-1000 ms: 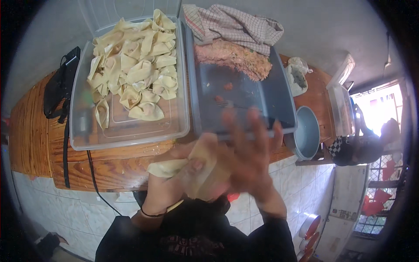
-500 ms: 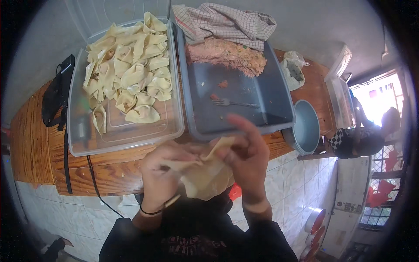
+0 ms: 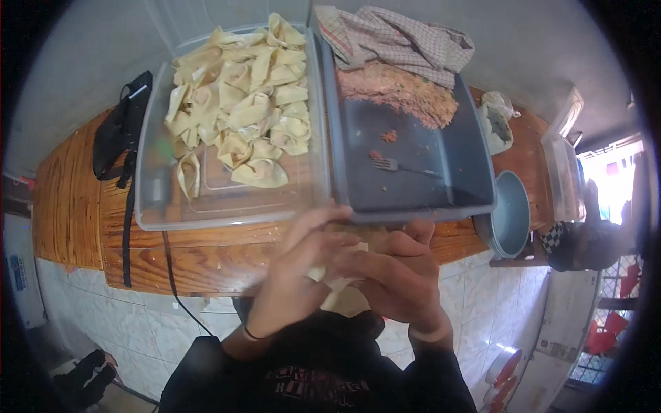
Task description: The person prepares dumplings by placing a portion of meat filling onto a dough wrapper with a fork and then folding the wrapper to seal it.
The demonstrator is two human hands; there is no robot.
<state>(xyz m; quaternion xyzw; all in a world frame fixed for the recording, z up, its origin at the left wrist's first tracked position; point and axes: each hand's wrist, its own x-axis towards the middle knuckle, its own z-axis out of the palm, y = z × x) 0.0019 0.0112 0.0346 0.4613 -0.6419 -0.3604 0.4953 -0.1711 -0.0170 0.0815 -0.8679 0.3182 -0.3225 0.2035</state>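
Both of my hands meet in front of the trays, closed around a pale dumpling wrapper (image 3: pixel 346 301). My left hand (image 3: pixel 297 265) is smeared by motion, its fingers pinched on the wrapper's left side. My right hand (image 3: pixel 403 275) grips the other side with bent fingers. Most of the wrapper is hidden behind my fingers; its lower part hangs below them. Beyond, on the left, a clear plastic box (image 3: pixel 231 221) holds a heap of folded wontons (image 3: pixel 241 103). To the right, a grey-blue tray (image 3: pixel 406 196) carries pink minced filling (image 3: pixel 399 93) and a fork (image 3: pixel 399 166).
A checked cloth (image 3: pixel 396 41) drapes over the tray's far end. Right of it are a blue-grey basin (image 3: pixel 509 213), a plastic bag (image 3: pixel 497 124) and a clear container (image 3: pixel 566 168). A black bag (image 3: pixel 124 134) lies at left on the wooden table (image 3: pixel 65 199); a cable (image 3: pixel 171 279) hangs off the edge.
My hands have come closer together, folding the wrapper, which was spread out between them. My right index finger, raised before, is now bent in. The whole view has shifted.
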